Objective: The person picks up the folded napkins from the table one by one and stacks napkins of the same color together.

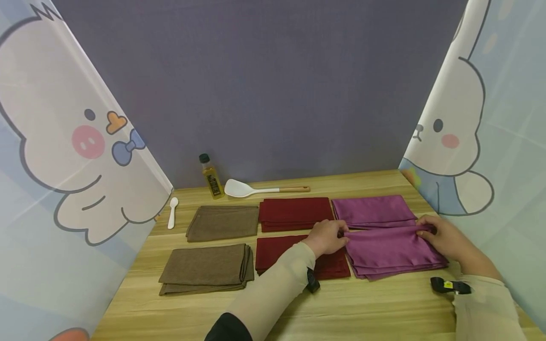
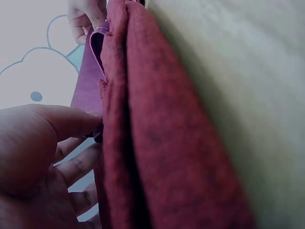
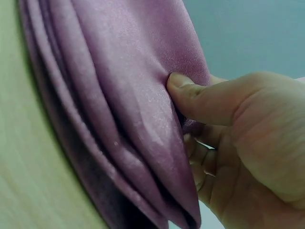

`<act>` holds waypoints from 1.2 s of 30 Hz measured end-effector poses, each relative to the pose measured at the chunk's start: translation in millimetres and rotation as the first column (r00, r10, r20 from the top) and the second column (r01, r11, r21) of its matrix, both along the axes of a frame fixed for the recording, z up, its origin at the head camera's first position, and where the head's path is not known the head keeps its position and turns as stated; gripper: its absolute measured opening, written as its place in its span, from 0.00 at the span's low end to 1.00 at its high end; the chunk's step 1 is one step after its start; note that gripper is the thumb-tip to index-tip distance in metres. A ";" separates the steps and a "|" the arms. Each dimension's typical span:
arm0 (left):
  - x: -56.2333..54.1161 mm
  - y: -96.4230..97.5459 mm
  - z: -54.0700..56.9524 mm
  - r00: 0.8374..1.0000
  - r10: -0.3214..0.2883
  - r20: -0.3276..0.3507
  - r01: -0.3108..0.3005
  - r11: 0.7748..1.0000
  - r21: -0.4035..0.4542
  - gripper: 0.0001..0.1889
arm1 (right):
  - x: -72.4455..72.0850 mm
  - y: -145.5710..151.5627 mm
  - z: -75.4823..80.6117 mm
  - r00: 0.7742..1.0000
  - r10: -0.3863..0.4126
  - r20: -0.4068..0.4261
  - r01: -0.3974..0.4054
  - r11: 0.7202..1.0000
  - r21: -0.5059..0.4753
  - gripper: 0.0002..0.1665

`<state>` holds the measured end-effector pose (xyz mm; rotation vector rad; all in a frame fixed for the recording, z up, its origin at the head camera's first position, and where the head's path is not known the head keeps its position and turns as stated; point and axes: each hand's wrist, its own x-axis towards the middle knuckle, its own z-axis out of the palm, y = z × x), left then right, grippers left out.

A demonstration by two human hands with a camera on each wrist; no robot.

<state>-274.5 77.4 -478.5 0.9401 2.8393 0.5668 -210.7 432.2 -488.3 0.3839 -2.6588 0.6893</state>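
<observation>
A folded purple cloth [image 1: 392,251] lies at the front right of the table, its far edge lifted a little between two hands. The left hand [image 1: 327,236] pinches its far left corner, thumb against fingers, above the front dark red cloth [image 1: 281,246]. At the far right corner, the right hand [image 1: 445,239] pinches the purple cloth between thumb and fingers. In the right wrist view the thumb [image 3: 200,98] presses into the satiny fabric, whose layers hang in folds. Just behind lies another folded purple cloth [image 1: 373,210].
Another dark red folded cloth [image 1: 295,213] lies behind the front one. Two brown folded cloths, a rear one [image 1: 226,222] and a front one [image 1: 204,265], sit at left. Along the back are an oil bottle [image 1: 212,177], a white spatula [image 1: 239,188] and a small white spoon [image 1: 172,213].
</observation>
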 end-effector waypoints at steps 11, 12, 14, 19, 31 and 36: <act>-0.7 2.1 -2.8 0.998 -0.044 0.035 0.042 0.998 0.054 0.11 | 3.3 -1.7 -0.2 0.988 -0.054 0.145 0.059 0.998 -0.036 0.07; -0.8 2.1 -3.0 0.998 -0.045 0.044 0.042 0.997 0.060 0.12 | 3.6 -2.4 0.7 0.985 -0.059 0.164 0.067 0.997 -0.041 0.07; -0.9 2.0 -3.3 0.997 -0.048 0.057 0.044 0.997 0.068 0.13 | 3.8 -2.9 2.2 0.978 -0.068 0.195 0.078 0.996 -0.047 0.08; -1.3 2.0 -4.7 0.997 -0.033 0.068 0.026 0.994 0.105 0.15 | 4.7 -1.8 4.0 0.972 -0.085 0.219 0.095 0.995 -0.037 0.12; 0.3 1.0 -5.5 0.989 -0.032 0.141 0.004 0.981 0.195 0.16 | 3.3 0.8 7.8 0.948 -0.111 0.297 0.140 0.987 -0.080 0.25; 1.5 -0.2 -4.7 0.987 -0.051 0.151 0.024 0.985 0.174 0.22 | 3.5 -0.8 10.0 0.943 -0.099 0.317 0.142 0.983 -0.116 0.29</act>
